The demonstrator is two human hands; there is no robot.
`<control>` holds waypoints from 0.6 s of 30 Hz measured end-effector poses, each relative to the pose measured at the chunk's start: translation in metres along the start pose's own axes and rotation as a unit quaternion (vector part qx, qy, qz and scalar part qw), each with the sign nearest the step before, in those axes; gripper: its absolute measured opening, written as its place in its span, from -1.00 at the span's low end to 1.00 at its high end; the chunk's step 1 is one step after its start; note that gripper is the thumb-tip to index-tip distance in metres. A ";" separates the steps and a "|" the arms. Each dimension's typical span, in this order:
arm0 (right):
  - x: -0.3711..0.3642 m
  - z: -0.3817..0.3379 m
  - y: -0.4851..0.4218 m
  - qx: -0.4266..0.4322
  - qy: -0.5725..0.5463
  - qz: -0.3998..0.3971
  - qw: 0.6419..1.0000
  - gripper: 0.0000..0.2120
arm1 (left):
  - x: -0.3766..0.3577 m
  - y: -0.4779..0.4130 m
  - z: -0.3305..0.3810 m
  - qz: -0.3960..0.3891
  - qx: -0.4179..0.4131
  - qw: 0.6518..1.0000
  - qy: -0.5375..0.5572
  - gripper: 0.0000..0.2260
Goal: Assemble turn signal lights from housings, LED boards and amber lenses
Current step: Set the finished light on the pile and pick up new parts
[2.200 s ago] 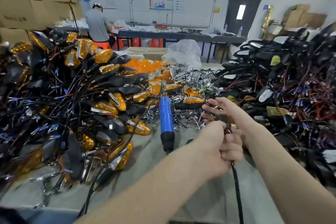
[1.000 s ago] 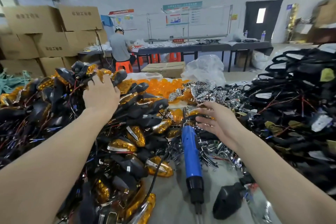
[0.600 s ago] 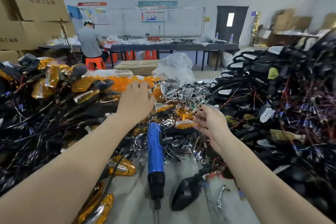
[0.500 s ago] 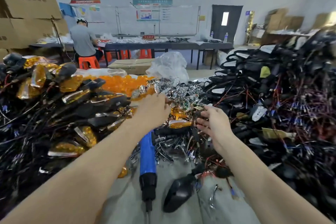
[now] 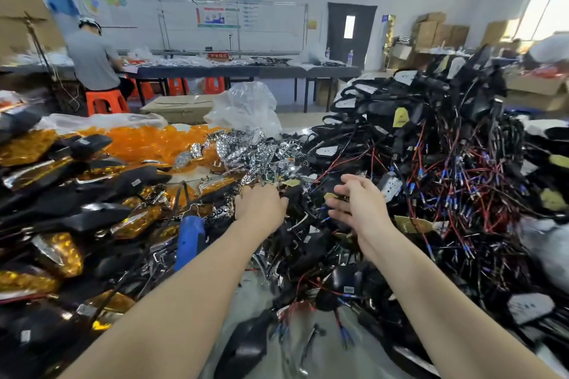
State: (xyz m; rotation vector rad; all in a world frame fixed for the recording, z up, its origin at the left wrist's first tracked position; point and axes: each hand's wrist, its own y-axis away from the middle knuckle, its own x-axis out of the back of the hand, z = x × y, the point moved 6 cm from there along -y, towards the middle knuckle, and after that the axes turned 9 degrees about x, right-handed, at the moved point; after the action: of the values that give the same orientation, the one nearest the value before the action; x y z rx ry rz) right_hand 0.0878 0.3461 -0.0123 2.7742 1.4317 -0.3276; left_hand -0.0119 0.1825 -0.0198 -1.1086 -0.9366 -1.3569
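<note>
1. Left hand: back turned to the camera, fingertips sunk in the silver parts, right of the screwdriver and a little beyond it. Fingers hidden, so whether they grasp a part cannot be told.
2. Right hand: further right of the screwdriver, apart from the left hand. Fingers loosely bent over the edge of the housings. Whether they pinch anything cannot be told.
3. Silver parts: shiny, dotted pieces in a loose heap, beyond and right of the screwdriver.
4. Housings: black, trailing red, blue and black wires, some with yellow tabs. A tall tangled pile far right of the screwdriver.
5. Single housing: black, lying on the table, nearer the camera than the screwdriver.
6. Screwdriver: blue body, partly buried and partly hidden behind the left forearm.
7. Lenses: amber, heaped beyond the screwdriver, slightly left, touching the silver parts.
8. Lights: black bodies with amber lenses fitted, piled left of the screwdriver.
9. Bag: clear plastic, crumpled, behind the silver parts.
10. Box: flat cardboard, well beyond the screwdriver.
11. Worker: seated on an orange stool, back turned, far beyond and left of the screwdriver.
</note>
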 end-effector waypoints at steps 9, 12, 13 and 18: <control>-0.003 -0.006 0.011 -0.024 -0.040 -0.028 0.999 -0.87 | 0.072 0.020 0.017 -0.023 -0.051 0.869 0.492 -0.80; -0.017 -0.014 0.018 -0.042 -0.100 -0.073 0.991 -0.76 | 0.120 0.038 0.022 0.025 -0.122 0.863 0.490 -0.82; -0.022 -0.019 0.020 -0.046 -0.135 -0.091 0.986 -0.69 | 0.135 0.045 0.023 0.046 -0.145 0.861 0.486 -0.81; -0.048 -0.055 0.028 -0.051 -0.348 -0.136 0.926 -0.36 | 0.160 0.073 0.018 0.113 -0.225 0.899 0.358 -0.78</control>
State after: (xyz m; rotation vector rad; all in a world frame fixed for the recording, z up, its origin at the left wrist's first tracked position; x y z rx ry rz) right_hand 0.0937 0.2968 0.0479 2.0229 1.5390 -1.0700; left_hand 0.0675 0.1519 0.1345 -0.8913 0.0497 -1.6495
